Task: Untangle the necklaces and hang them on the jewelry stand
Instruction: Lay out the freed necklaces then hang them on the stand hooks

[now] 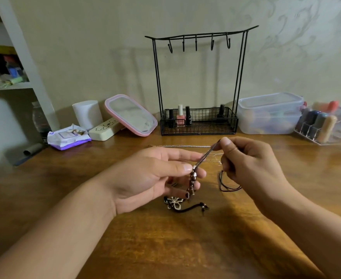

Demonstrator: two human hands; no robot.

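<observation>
- The right hand (252,164) pinches the dark cord necklace (206,156) between thumb and forefinger at its upper end, the other fingers curled in, and a slack loop of the same cord hangs below that hand.
- The left hand (155,178) has its fingers nearly straight, thumb and forefinger closing lightly on the cord near the beads (193,175); from there the strand drops to a pale flower-shaped pendant (173,203) and a knotted tail lying on the wooden table (165,248).
- To do this step well, I judge the cord between the two pinches should stay just taut, so that crossings show; the left fingers can slide down toward the beads while the right hand holds firm (a hard pull would probably tighten any knot).
- The loose loop under the right hand looks liable to catch on the beads, so it is best kept apart from them.
- A thin silver chain (179,146) lies stretched on the table just behind the hands, and another fine chain seems to lie nearer them; whether either is caught in the cord I cannot tell.
- The jewelry stand (157,77) is upright at the back of the table, all its hooks (195,45) bare, nail polish bottles (180,115) in its wire basket; nothing is hung yet.
</observation>
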